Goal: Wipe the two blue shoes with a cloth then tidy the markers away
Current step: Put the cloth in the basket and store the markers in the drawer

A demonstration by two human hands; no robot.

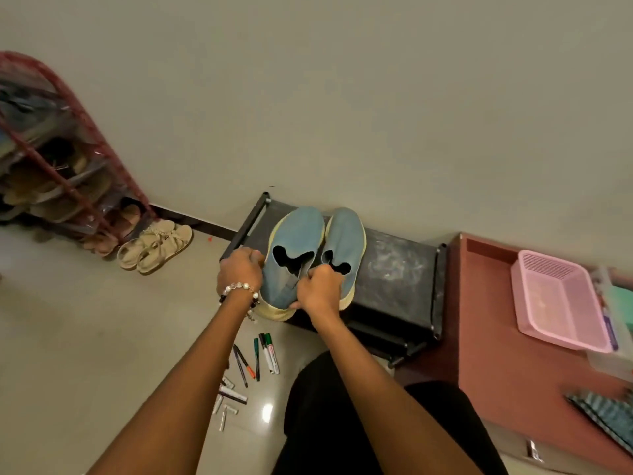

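Two blue shoes with pale yellow soles stand side by side on a low black rack [394, 265], toes toward the wall. My left hand [239, 269] grips the outer side of the left shoe [298, 231]. My right hand [320, 289] grips the heel area between the pair, fingers curled into the opening of the right shoe [346, 231]. Several markers [255, 358] lie scattered on the floor below the rack, near my left forearm. No cloth is in view.
A pink plastic basket [561, 303] sits on a reddish-brown cabinet [496, 354] to the right. At the left stands a red shoe rack [61, 166] full of footwear, with beige sandals [157, 246] on the floor beside it. My dark-clothed knee [342, 423] is below.
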